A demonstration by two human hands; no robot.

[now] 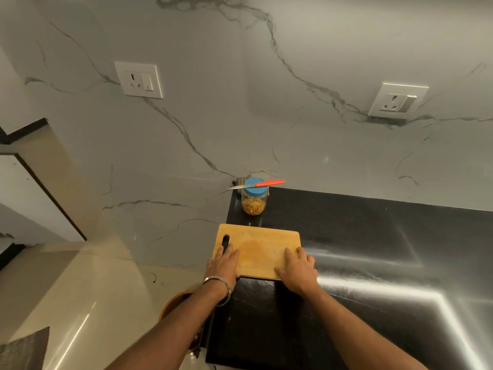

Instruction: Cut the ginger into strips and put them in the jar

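A wooden cutting board (262, 247) lies on the black counter, its handle slot at the left. My left hand (222, 265) rests flat on the board's left side, fingers near the slot. My right hand (297, 269) lies flat over the board's near right corner. Behind the board stands a clear jar (254, 202) with a blue lid, ginger strips inside it. A knife with a red handle (266, 183) lies across the lid, blade pointing left. No loose ginger shows on the board.
The black counter (360, 249) runs right and toward me, ending at a marble wall with two sockets (138, 80). Left of the counter's edge the floor drops away, with an orange bowl-like rim (173, 303) below my left forearm.
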